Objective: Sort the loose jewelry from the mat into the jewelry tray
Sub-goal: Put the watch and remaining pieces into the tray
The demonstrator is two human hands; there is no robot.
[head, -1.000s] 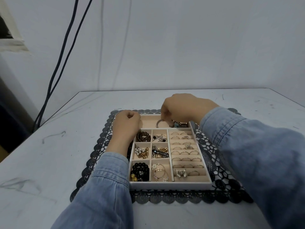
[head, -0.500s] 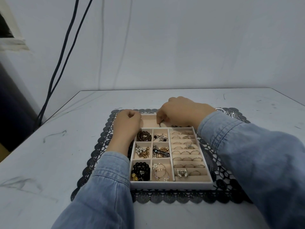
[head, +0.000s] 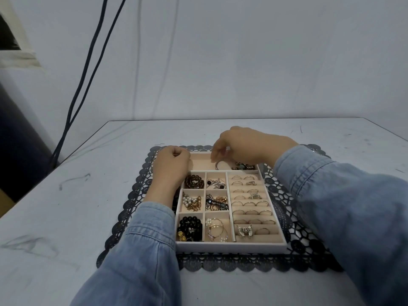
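Half a second on, the right hand (head: 249, 146) has lifted off the jewelry tray's (head: 231, 247) far compartment, uncovering a silver bangle (head: 217, 165) and a beaded bracelet (head: 244, 166) there. Its curled fingertips hang at the bangle's top edge; whether they touch it cannot be told. The left hand (head: 171, 166), fisted, rests on the tray's far-left corner. Marks on a dark tag (head: 217, 203) mid-tray are too small to read.

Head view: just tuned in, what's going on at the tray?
A person in denim sleeves works at the cream compartmented jewelry tray on the black lace mat. The right hand hovers over the long back compartment, fingers just above a thin silver bangle; whether they pinch it is unclear. The left hand rests curled at the tray's back-left corner.
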